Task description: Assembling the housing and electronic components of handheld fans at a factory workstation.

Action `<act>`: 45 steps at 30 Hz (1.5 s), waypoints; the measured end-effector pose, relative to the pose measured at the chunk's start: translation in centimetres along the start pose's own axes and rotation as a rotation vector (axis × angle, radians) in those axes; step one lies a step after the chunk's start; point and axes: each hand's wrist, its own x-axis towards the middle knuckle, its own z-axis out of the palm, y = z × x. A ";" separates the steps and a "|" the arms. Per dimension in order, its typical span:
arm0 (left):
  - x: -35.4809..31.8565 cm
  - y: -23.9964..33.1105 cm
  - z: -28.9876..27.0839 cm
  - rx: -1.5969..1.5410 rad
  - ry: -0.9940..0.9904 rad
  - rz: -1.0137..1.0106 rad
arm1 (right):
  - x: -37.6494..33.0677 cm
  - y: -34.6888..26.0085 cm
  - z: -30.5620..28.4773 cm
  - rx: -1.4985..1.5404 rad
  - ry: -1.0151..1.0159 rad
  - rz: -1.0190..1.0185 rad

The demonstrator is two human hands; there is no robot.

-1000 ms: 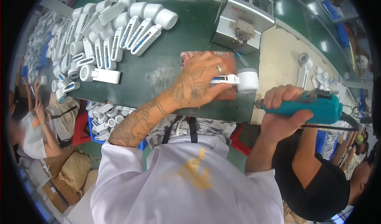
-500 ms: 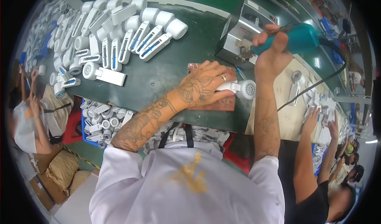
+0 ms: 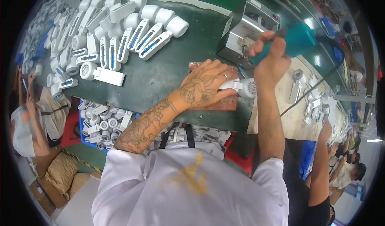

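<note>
Left hand (image 3: 206,82): clasping the white handheld fan (image 3: 243,86) over the red pad (image 3: 220,105)
Fan: grille end juts just right of that hand
Right hand (image 3: 273,63): wrapped round the teal electric screwdriver (image 3: 297,41) — blurred
Steadying: firm left hold — fingertips clear of the screwdriver

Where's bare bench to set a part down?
Green tabletop: bare between the piled white devices and the red-brown slab, continuing up toward the silver machine. Crowded: the tabletop's left end under the pile, and the slab, where the left hand holds another device.
</note>
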 end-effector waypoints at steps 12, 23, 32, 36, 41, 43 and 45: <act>0.2 0.3 -0.4 -0.024 -0.156 -0.094 | -3.5 -1.6 -1.3 0.014 -0.008 0.035; 0.4 0.8 -0.7 0.032 -0.176 -0.110 | -4.0 0.2 -1.6 0.028 -0.032 0.056; 0.2 0.4 -0.1 0.096 -0.116 -0.061 | -3.6 -0.4 -1.6 0.066 -0.010 0.058; 0.3 0.6 -0.4 -0.003 -0.053 -0.042 | -0.8 -1.1 -0.8 0.013 0.040 -0.086; 0.2 0.4 -0.3 0.035 0.008 -0.026 | 1.5 1.3 -0.1 0.067 0.036 -0.217; 0.4 0.7 -0.3 -0.003 -0.005 -0.002 | 1.4 1.7 -0.4 0.046 -0.005 -0.225; 0.4 0.7 -0.3 -0.008 0.006 -0.005 | 1.7 1.6 -0.3 -0.015 0.002 -0.203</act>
